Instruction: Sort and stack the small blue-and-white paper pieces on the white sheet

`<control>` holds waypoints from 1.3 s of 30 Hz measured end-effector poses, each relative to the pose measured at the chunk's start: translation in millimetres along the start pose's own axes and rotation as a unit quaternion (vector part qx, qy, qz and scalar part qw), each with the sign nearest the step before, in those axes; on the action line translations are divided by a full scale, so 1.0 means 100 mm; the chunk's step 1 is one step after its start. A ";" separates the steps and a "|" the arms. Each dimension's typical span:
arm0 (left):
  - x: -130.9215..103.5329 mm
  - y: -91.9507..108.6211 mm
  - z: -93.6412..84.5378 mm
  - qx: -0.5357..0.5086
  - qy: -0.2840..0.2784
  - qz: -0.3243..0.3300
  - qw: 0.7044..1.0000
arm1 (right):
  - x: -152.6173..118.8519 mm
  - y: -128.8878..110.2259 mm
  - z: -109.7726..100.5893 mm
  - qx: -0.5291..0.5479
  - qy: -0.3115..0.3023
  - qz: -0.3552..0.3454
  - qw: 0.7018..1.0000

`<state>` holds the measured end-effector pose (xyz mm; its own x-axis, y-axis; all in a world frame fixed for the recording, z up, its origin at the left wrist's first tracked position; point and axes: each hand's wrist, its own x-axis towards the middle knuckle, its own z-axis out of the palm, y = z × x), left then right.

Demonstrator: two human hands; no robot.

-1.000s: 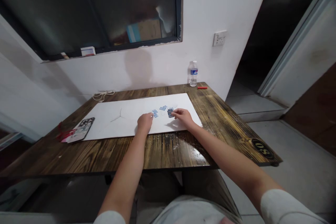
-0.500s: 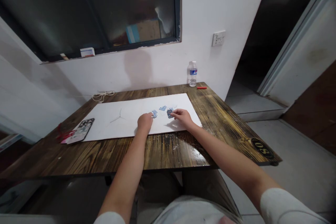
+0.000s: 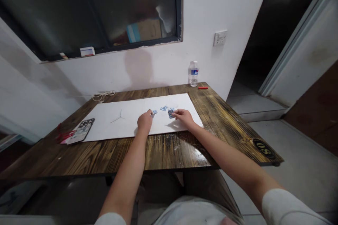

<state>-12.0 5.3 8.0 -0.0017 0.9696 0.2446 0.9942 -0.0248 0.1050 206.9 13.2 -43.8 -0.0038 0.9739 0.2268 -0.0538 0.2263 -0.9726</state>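
My left hand [image 3: 145,122] is closed in a pinch over the white board [image 3: 134,112]. At its fingertips shows a small blue-and-white striped piece [image 3: 155,112]; part of it is hidden by the fingers. Thumb and fingers of my right hand [image 3: 185,119] pinch a dark rectangular piece with blue stripes [image 3: 170,114], held over the board's right part. Between the hands and slightly farther back lie several similar blue-and-white striped pieces [image 3: 163,108]. What these pieces are is too small to make out.
A phone-like dark patterned object [image 3: 86,129] and red-handled scissors [image 3: 66,136] lie at the board's left end. Behind are a white cord [image 3: 102,95], a plastic bottle [image 3: 194,74] and a red pen-like stick [image 3: 203,88]. A round plaque [image 3: 264,148] marks the wooden table's [image 3: 163,154] right corner.
My left hand has shifted slightly left and back, and fewer of the striped pieces show beside its fingertips. My right hand stays nearly still with its dark piece.
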 end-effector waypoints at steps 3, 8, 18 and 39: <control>0.00 -0.01 0.01 -0.009 -0.008 -0.001 1.000 | 0.00 0.00 0.00 -0.005 0.000 -0.002 1.000; 0.01 -0.01 0.02 -0.021 -0.025 0.007 0.999 | 0.01 0.00 0.00 -0.010 0.000 -0.002 1.000; -0.03 0.07 -0.02 -0.014 -0.032 0.006 0.999 | 0.00 -0.01 -0.01 -0.006 0.000 -0.004 1.000; -0.06 0.24 0.05 -0.555 -0.065 0.111 0.822 | -0.01 -0.05 0.00 0.001 -0.007 -0.010 1.000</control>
<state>12.2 0.2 3.8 0.2492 0.9274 0.2790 0.2574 -0.3412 0.9041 207.1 11.0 -39.1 -0.0168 0.9687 0.2475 -0.0555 0.2462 -0.9676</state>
